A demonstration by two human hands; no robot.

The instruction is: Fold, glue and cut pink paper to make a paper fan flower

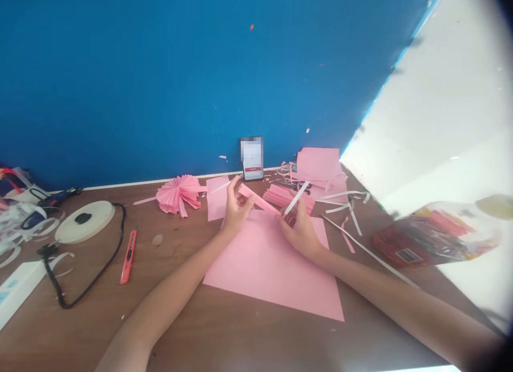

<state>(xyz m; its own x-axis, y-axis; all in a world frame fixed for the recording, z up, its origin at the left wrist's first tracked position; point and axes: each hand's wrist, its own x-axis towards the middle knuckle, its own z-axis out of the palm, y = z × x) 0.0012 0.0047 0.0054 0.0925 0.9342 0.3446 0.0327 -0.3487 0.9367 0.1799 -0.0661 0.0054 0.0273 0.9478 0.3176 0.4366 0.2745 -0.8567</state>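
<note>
My left hand (235, 207) and my right hand (298, 230) together hold a folded pink paper strip (258, 200) just above a flat pink sheet (276, 268) on the brown table. The left fingers pinch the strip's left end. The right fingers pinch its right end along with a thin white strip (295, 199) that sticks up and to the right. A finished pink paper fan (177, 194) lies to the left, near the wall.
A red box cutter (129, 256), a white tape roll (84, 221) and a black cable (90, 276) lie at the left. More pink paper (319, 167), white strips (348, 207), a phone (252, 157) against the blue wall, and a plastic bag (433, 234) at the right.
</note>
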